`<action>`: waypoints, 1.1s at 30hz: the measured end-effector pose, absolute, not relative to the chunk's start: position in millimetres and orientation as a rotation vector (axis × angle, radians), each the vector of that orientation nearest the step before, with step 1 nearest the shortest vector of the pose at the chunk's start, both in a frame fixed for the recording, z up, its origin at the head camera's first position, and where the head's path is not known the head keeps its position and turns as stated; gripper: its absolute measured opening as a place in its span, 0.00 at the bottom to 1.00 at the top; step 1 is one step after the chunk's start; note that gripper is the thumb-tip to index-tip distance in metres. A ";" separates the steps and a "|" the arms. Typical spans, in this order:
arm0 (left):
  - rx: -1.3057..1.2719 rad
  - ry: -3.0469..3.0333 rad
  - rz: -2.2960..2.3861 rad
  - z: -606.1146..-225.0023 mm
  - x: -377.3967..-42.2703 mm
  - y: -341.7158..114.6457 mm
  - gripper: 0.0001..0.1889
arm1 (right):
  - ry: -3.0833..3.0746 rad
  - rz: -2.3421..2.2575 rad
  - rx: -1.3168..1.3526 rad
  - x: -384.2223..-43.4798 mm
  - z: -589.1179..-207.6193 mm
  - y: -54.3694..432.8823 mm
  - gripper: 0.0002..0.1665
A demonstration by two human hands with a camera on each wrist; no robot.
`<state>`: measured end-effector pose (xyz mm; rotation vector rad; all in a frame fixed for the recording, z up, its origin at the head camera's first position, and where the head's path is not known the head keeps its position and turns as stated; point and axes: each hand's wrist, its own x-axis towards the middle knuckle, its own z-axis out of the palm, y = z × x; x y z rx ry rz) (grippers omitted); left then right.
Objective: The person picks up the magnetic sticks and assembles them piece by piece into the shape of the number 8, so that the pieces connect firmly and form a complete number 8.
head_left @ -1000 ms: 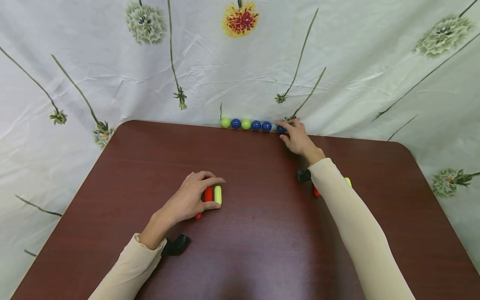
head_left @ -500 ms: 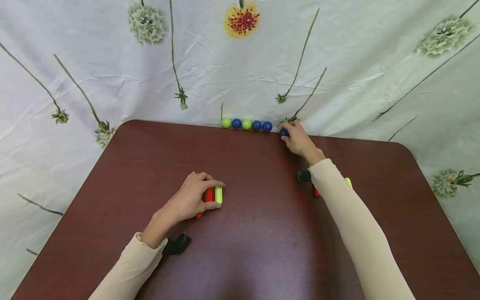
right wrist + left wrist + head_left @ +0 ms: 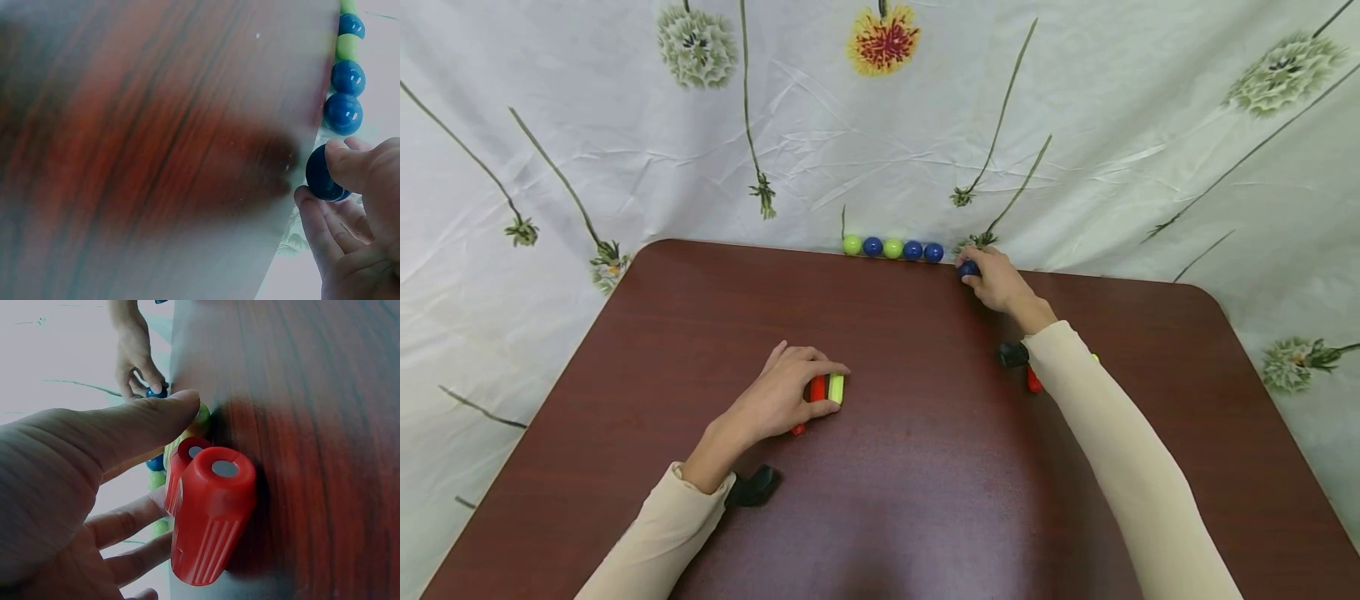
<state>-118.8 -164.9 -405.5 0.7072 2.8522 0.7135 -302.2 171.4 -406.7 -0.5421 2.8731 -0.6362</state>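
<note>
In the head view, my right hand [image 3: 1000,282] pinches a glossy blue ball [image 3: 967,268] at the table's far edge. The right wrist view shows the ball [image 3: 325,174] between thumb and fingertips, apart from the row. My left hand [image 3: 786,392] is around short building rods at left centre, thumb and index finger at the two ends of a yellow-green rod [image 3: 836,388]. Beside it lies a red rod [image 3: 817,389]; another red rod [image 3: 797,429] is mostly hidden under the hand. In the left wrist view, the nearest red rod [image 3: 212,512] has a silver disc in its end.
Balls, yellow-green [image 3: 852,244] and blue [image 3: 933,252], line the far edge of the brown table [image 3: 917,483] against a flowered cloth [image 3: 1075,100]. A red rod [image 3: 1034,380] and a partly hidden yellow-green piece [image 3: 1096,357] lie by the right sleeve.
My right fingers have closed on the blue ball and drawn it slightly toward me. My left index finger and thumb have come in closer on the yellow-green rod's ends.
</note>
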 end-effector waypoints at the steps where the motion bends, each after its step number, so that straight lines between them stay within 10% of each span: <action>1: 0.713 2.852 0.709 -405.3 -118.8 -165.2 0.23 | 2.869 -0.639 -0.553 -300.4 -405.7 171.3 0.15; 33: 0.723 2.835 0.756 -405.4 -119.6 -165.3 0.23 | 2.687 -0.937 -1.016 -189.8 -398.3 196.6 0.20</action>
